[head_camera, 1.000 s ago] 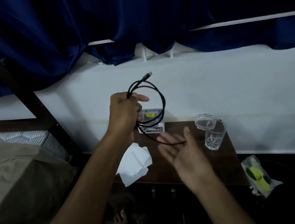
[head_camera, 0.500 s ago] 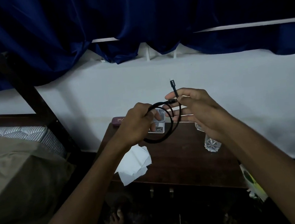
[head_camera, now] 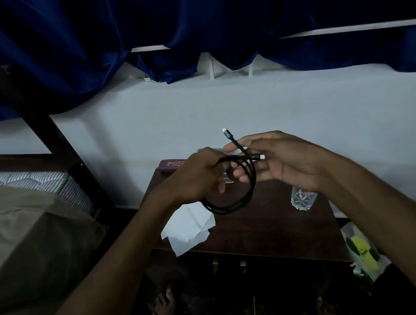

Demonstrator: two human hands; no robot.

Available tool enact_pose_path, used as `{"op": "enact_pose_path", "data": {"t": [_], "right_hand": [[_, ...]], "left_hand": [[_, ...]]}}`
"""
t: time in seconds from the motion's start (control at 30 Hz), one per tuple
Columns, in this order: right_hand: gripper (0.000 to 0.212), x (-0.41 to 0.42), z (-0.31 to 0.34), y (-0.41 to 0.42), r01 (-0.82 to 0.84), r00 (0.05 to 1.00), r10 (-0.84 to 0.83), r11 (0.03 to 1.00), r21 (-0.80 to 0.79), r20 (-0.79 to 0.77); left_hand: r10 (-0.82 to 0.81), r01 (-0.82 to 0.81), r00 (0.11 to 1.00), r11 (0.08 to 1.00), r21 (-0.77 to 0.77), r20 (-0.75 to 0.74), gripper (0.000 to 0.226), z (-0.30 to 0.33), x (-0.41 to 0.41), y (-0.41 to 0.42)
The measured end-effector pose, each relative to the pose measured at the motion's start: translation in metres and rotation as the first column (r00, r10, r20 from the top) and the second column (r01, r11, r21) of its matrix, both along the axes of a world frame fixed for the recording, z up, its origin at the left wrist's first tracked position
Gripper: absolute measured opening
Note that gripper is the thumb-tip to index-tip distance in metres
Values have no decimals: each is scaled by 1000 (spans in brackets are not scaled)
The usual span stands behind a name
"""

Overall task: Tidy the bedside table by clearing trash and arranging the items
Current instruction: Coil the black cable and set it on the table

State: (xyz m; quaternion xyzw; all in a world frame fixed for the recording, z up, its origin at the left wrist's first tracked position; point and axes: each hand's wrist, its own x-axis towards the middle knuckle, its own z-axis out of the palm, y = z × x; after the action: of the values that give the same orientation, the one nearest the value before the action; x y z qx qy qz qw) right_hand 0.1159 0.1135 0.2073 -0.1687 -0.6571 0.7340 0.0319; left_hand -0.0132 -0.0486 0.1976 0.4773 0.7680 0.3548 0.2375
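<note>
A coiled black cable [head_camera: 236, 201] hangs in the air above the dark wooden bedside table [head_camera: 257, 229]. My left hand [head_camera: 198, 176] grips the coil at its upper left. My right hand [head_camera: 280, 159] pinches the cable near its two plug ends, one plug pointing up, the other lying across my fingers. Crumpled white tissue paper [head_camera: 188, 227] lies on the table's front left corner. A clear glass [head_camera: 302, 198] stands at the right, partly hidden by my right wrist. A maroon case [head_camera: 170, 165] lies at the back left by the wall. A small box is mostly hidden behind my hands.
A bed with a brown cover [head_camera: 29, 244] and dark wooden frame stands at the left. Blue curtains [head_camera: 186, 29] hang over the white wall. A plastic packet with a yellow-green print [head_camera: 362, 248] lies on the floor at the right. Bare feet [head_camera: 165, 306] show below the table.
My right hand came up from below to the cable's plug ends. My left hand lowered the coil toward the table, and the loops have been gathered tighter.
</note>
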Motion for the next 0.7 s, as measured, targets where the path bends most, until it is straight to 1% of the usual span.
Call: {"op": "enact_pose_path", "data": {"t": [0.03, 0.07, 0.1, 0.13, 0.17, 0.2, 0.23, 0.27, 0.3, 0.33, 0.37, 0.4, 0.43, 0.5, 0.53, 0.57, 0.63, 0.67, 0.7], "right_hand": [[32, 0, 1, 1, -37, 999, 37, 999, 29, 14], [33, 1, 2, 1, -68, 997, 65, 993, 100, 33], [33, 0, 2, 0, -89, 995, 79, 975, 206, 59], [34, -1, 2, -3, -107, 993, 82, 935, 339, 88], [35, -2, 0, -6, -120, 991, 76, 867, 483, 109], [34, -4, -3, -10, -132, 990, 78, 777, 616, 114], [29, -6, -7, -11, -145, 989, 85, 671, 727, 119], [24, -7, -11, -11, -163, 987, 87, 578, 800, 138], [23, -7, -15, -10, -187, 982, 81, 512, 839, 169], [30, -7, -18, -8, -203, 979, 73, 474, 857, 191], [35, -7, -22, -6, -215, 976, 61, 447, 868, 210], [34, -7, -27, -3, -234, 971, 46, 413, 880, 236], [31, -8, -34, -1, -253, 965, 29, 366, 896, 261], [29, -8, -50, 5, -268, 958, -18, 288, 919, 285], [29, -10, -59, 9, -268, 957, -35, 277, 923, 289], [29, -11, -67, 13, -272, 956, -37, 274, 922, 293], [32, -15, -84, 23, -280, 954, -24, 272, 921, 297], [31, -18, -92, 28, -282, 954, -24, 269, 921, 299], [30, -20, -99, 33, -289, 952, -21, 260, 921, 305]], "left_hand": [[3, -4, 999, 1000, -9, -36, 28, 1, 2, 2], [2, -3, 997, 1000, -12, -81, 26, 1, 4, 3], [-1, -1, 992, 1000, -16, -129, 26, 0, 5, 5], [-7, 3, 983, 1000, -18, -182, 26, -2, 6, 7], [7, -13, 979, 1000, -26, -205, 27, -6, 5, 10], [33, -40, 978, 999, -31, -206, 29, -10, 4, 13], [55, -63, 980, 997, -34, -190, 31, -13, 4, 15], [70, -74, 984, 997, -16, -164, 29, -17, 3, 18], [95, -94, 988, 996, 12, -121, 22, -21, 3, 20], [123, -120, 990, 992, 40, -76, 13, -24, 1, 22], [154, -152, 987, 987, 51, -52, 15, -27, 1, 21], [169, -166, 984, 984, 69, -50, 23, -32, 0, 22], [159, -153, 984, 985, 75, -84, 26, -39, 1, 22], [144, -141, 968, 990, 29, -204, 15, -55, 6, 25], [149, -154, 957, 988, -2, -250, 9, -65, 10, 27], [153, -169, 945, 985, -31, -288, 9, -77, 15, 31], [155, -216, 910, 969, -120, -385, 26, -97, 22, 39], [152, -246, 889, 954, -170, -432, 30, -105, 26, 42], [150, -278, 870, 936, -217, -470, 28, -111, 29, 46]]}}
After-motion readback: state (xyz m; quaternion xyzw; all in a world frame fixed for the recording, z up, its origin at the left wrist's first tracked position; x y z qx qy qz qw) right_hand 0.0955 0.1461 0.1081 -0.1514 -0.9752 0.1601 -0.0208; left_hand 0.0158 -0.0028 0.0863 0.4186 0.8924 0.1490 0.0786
